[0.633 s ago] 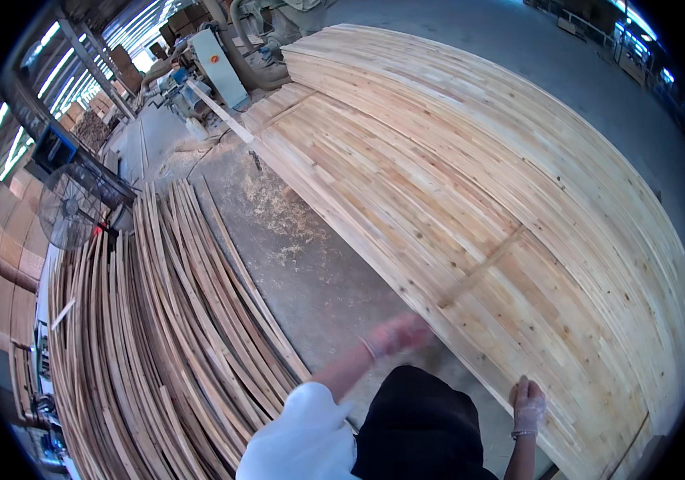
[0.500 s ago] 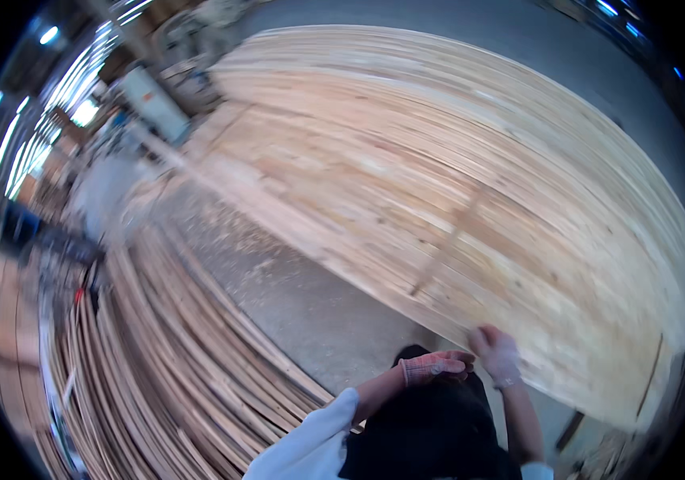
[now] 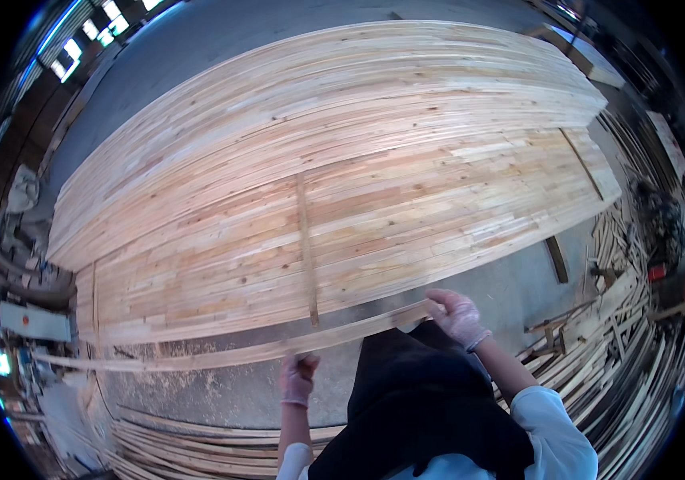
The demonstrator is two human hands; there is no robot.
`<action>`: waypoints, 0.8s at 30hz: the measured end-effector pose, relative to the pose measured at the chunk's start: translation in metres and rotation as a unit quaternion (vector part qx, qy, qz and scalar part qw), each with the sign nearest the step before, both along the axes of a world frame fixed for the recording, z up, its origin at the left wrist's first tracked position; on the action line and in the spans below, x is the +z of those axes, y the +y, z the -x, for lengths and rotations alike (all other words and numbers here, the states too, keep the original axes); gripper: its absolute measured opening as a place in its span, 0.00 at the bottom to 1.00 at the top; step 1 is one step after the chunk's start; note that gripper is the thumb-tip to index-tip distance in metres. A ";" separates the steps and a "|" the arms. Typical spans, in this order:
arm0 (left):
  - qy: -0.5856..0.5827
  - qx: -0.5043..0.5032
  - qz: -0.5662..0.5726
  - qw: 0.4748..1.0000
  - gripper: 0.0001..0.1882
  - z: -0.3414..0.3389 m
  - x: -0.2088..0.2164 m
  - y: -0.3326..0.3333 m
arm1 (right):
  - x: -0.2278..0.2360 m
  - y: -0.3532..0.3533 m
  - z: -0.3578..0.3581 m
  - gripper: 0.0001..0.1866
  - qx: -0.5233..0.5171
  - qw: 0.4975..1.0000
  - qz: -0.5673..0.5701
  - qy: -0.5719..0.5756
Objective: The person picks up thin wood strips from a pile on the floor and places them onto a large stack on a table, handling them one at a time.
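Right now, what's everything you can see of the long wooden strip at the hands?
The wooden strip is long, narrow and pale, apparently bare wood. It runs leftward toward the pale cabinet, with a gap between it and the board stack. It looks bowed, possibly from the lens. The right hand grips its right end; the left hand is at its near edge, contact unclear.

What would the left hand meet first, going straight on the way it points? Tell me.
The left hand would probably meet the strip first; depth is unclear, and they may already touch.
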State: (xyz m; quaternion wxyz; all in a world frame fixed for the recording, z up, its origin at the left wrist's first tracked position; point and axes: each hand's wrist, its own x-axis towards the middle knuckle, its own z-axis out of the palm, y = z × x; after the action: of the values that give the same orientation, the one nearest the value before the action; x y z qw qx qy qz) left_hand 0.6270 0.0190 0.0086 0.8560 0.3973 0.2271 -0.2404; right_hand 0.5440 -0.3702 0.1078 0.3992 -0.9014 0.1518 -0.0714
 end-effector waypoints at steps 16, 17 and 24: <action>0.250 0.223 0.002 0.942 0.37 0.002 -0.090 -0.027 | -0.034 -0.078 -0.014 0.23 0.125 0.953 0.006 0.277; 0.305 0.229 -0.018 0.924 0.39 -0.002 -0.076 -0.074 | -0.037 -0.087 -0.025 0.23 0.133 0.954 0.002 0.268; 0.262 0.071 0.096 0.958 0.25 -0.031 -0.065 -0.266 | -0.073 -0.206 -0.106 0.26 0.196 0.942 0.020 0.271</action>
State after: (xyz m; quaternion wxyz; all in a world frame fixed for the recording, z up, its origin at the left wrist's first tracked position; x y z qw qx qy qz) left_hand 0.6583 -0.2469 -0.0564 0.8154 0.2188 0.4469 -0.2959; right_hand 0.6505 -0.5760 0.0353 0.3309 -0.9065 0.0725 0.2521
